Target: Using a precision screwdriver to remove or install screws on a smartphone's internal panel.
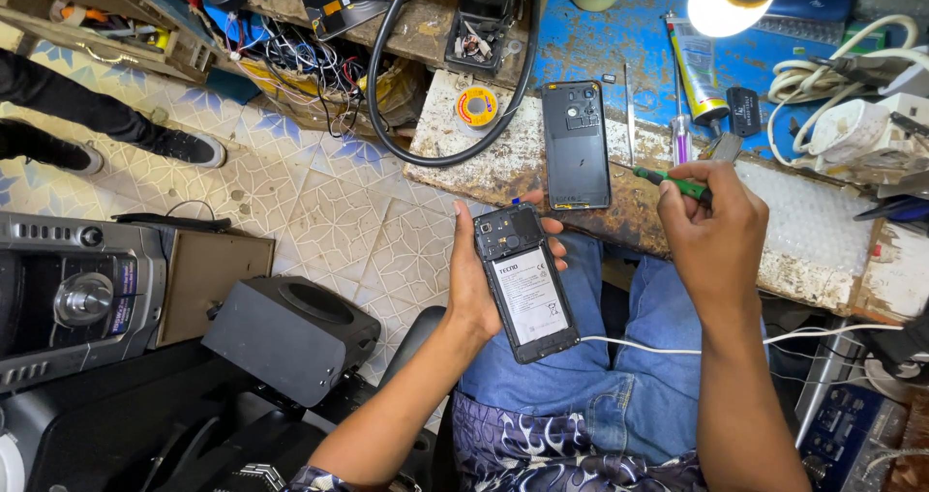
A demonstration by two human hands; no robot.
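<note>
Gripped in the left hand, an opened phone (battery showing) sits above the lap; the right hand pinches a green screwdriver near the back cover on the bench.

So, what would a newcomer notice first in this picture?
First, the opened phone at centre, its battery showing, held in the left hand over the lap. The right hand holds a green screwdriver at the bench edge. The black back cover lies on the bench, below a bright lamp.
</note>
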